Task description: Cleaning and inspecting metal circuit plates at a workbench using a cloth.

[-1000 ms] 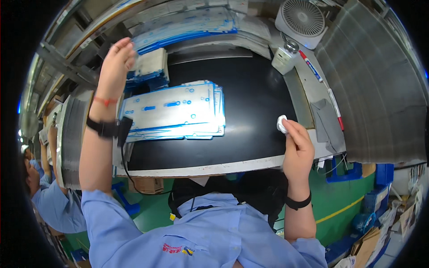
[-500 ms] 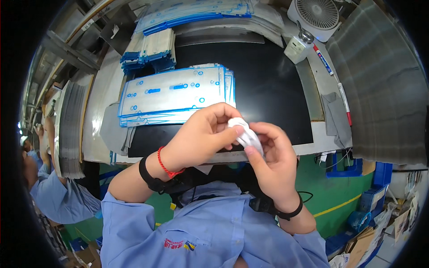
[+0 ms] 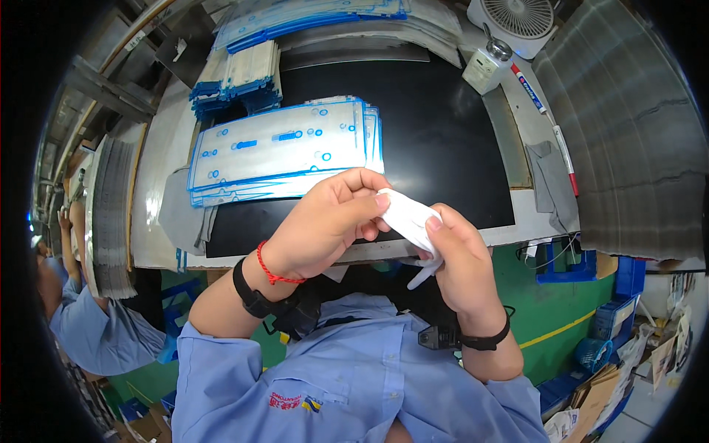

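A white cloth glove [image 3: 412, 218] is stretched between my two hands, just above the near edge of the table. My left hand [image 3: 336, 214] pinches its upper left end between thumb and fingertips. The other end is gripped by my right hand [image 3: 461, 258], thumb on top. One narrow glove finger dangles below my right hand. Beyond my left hand lies a stack of flat, whitish panels [image 3: 273, 151] with blue outlines and blue ring marks. It rests on a black mat [image 3: 450, 140], and neither hand touches it.
Farther back stand more blue-edged panels [image 3: 247, 74]. At the right are a pump bottle [image 3: 486, 70], a white fan [image 3: 515, 22], markers [image 3: 529, 90] and a grey cloth [image 3: 549, 181]. Tall grey sheets [image 3: 635, 133] border the right side. At far left, a co-worker's sleeve [image 3: 107, 328] shows beside stacked sheets [image 3: 111, 214].
The glove was bunched up between my fingertips and is now drawn out longer, with a glove finger hanging free. My right hand has turned slightly and dropped a little.
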Demonstrator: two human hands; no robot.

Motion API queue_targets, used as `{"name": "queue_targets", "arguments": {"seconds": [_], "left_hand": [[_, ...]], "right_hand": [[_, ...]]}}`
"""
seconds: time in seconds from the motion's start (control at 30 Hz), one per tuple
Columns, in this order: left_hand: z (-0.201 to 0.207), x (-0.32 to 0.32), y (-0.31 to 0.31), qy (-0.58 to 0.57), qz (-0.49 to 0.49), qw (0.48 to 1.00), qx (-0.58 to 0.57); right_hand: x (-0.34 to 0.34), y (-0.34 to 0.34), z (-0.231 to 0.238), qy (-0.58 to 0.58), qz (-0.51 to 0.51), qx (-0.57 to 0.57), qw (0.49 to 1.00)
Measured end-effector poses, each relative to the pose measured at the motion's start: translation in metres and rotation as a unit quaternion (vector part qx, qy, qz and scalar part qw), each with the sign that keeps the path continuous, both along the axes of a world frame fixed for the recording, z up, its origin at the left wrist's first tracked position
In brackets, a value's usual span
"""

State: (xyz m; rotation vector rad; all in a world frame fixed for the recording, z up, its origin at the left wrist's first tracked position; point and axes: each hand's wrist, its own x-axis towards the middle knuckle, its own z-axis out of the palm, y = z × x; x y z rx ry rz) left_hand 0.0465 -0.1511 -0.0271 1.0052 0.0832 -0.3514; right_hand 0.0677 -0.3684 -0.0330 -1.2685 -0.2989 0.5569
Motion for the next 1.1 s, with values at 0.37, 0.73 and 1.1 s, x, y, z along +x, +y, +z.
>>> {"name": "queue_targets", "arguments": {"seconds": [0.37,0.73,1.1], "left_hand": [[-0.002,-0.010,-0.010,-0.061,0.059,0.992,-0.088],[0.014,-0.010,-0.001,-0.146,0.035,0.970,0.192],[0.011,-0.009,-0.002,-0.035,-0.042,0.992,0.112]], "right_hand": [[0.001,0.004,-0.012,-0.015,0.034,0.022,0.999],[0.001,0.008,-0.005,-0.033,0.082,-0.019,0.996],[-0.005,0.008,-0.006,-0.011,0.044,0.018,0.999]]}}
